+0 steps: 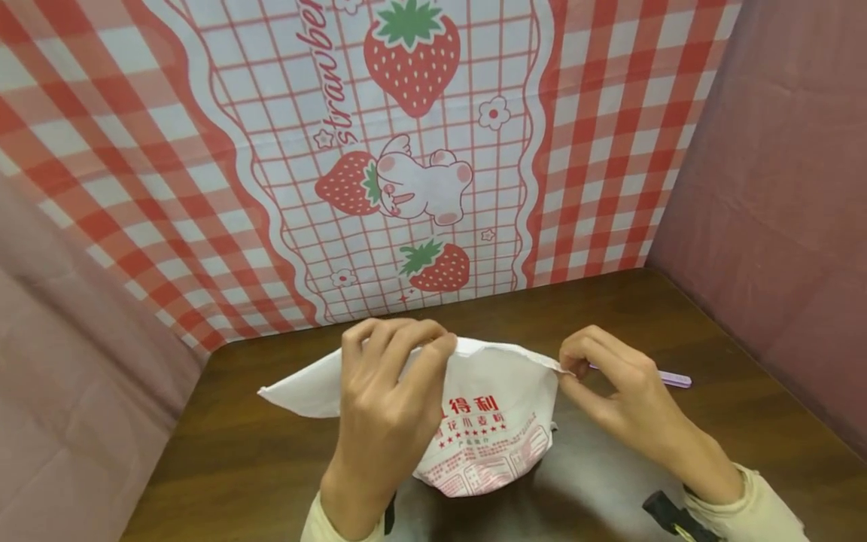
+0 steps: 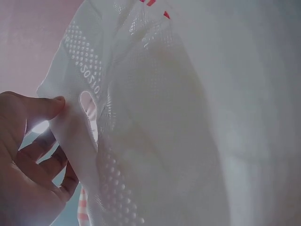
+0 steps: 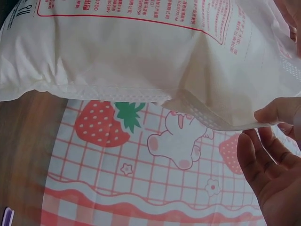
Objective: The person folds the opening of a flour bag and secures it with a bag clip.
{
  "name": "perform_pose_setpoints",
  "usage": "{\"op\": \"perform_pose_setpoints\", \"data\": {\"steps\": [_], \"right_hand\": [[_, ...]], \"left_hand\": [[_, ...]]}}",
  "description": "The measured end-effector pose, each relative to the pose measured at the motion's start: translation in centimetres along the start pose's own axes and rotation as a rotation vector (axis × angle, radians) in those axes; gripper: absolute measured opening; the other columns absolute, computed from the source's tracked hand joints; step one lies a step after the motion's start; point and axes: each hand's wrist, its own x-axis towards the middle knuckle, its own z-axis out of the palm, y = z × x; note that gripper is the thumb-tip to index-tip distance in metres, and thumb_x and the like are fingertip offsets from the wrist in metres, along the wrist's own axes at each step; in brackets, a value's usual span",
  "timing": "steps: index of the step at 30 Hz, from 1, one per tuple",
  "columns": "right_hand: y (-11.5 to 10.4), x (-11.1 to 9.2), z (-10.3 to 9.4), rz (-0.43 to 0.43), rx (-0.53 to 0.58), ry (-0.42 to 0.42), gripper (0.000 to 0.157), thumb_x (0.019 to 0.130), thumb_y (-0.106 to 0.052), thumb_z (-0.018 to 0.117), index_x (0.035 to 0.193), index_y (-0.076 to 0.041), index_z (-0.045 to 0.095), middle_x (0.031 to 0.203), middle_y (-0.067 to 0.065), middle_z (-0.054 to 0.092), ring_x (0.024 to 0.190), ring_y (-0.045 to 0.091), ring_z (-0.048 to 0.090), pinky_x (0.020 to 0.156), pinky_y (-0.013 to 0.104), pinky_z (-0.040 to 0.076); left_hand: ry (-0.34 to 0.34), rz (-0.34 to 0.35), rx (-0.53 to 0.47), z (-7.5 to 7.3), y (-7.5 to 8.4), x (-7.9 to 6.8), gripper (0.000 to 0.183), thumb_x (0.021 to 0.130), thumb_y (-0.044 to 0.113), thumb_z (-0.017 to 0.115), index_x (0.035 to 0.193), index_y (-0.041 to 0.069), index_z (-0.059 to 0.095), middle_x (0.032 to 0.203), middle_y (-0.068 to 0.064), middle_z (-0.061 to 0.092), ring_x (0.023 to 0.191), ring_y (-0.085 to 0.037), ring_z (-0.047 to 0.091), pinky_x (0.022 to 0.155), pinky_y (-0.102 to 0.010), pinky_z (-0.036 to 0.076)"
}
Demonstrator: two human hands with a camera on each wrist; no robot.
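Note:
A white flour bag [image 1: 484, 384] with red print and a sealed-looking bottom stands over the table, its top edge drawn out sideways. My left hand [image 1: 393, 376] grips the top edge left of the middle, its thumb beside a cut-out handle hole [image 2: 88, 113] in the left wrist view. At the bag's right top corner, my right hand [image 1: 619, 388] pinches the edge between thumb and fingers. The right wrist view has my right hand [image 3: 277, 174] at the seam of the bag [image 3: 122, 52]. A white flap of the bag points out to the left of my left hand.
A slim lavender object [image 1: 675, 379] lies on the dark wooden table [image 1: 271, 474], partly behind my right hand. A strawberry-patterned red and white cloth [image 1: 420, 188] hangs at the back, with pink cloth [image 1: 779, 188] on the sides.

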Motion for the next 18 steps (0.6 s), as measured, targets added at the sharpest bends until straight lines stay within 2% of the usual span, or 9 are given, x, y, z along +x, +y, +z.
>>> {"op": "perform_pose_setpoints", "data": {"steps": [7, 12, 14, 18], "right_hand": [[0.1, -0.3, 0.1, 0.0, 0.004, -0.005, 0.01, 0.069, 0.004, 0.06, 0.076, -0.002, 0.058, 0.08, 0.001, 0.054, 0.07, 0.007, 0.048, 0.062, 0.011, 0.038], [0.2, -0.2, 0.3, -0.003, 0.003, -0.011, 0.007, 0.071, 0.002, 0.061, 0.076, -0.003, 0.057, 0.08, 0.0, 0.054, 0.069, 0.007, 0.048, 0.061, 0.012, 0.038], [0.1, -0.1, 0.2, -0.002, -0.005, -0.009, 0.004, 0.077, -0.004, 0.06, 0.075, -0.003, 0.057, 0.079, 0.0, 0.054, 0.069, 0.007, 0.048, 0.061, 0.013, 0.038], [-0.1, 0.1, 0.1, -0.002, -0.018, -0.007, 0.011, 0.081, -0.011, 0.056, 0.073, -0.003, 0.057, 0.078, 0.001, 0.054, 0.068, 0.007, 0.048, 0.06, 0.013, 0.038]], "left_hand": [[-0.003, -0.01, 0.0, -0.2, -0.2, -0.1, 0.009, 0.076, -0.005, 0.06, 0.077, 0.003, 0.062, 0.079, -0.005, 0.061, 0.072, -0.019, 0.056, 0.071, -0.038, 0.038], [-0.033, -0.036, -0.008, -0.5, -0.4, -0.3, 0.007, 0.077, -0.003, 0.061, 0.078, 0.003, 0.062, 0.082, -0.007, 0.062, 0.075, -0.02, 0.056, 0.073, -0.039, 0.038], [-0.051, -0.04, -0.018, -0.6, -0.5, -0.3, 0.006, 0.077, -0.003, 0.061, 0.078, 0.003, 0.062, 0.084, -0.007, 0.062, 0.077, -0.021, 0.056, 0.074, -0.04, 0.038], [-0.098, -0.053, -0.05, -1.0, -0.9, -0.3, 0.005, 0.079, 0.0, 0.06, 0.078, 0.004, 0.061, 0.087, -0.007, 0.062, 0.08, -0.021, 0.056, 0.074, -0.039, 0.038]]}}
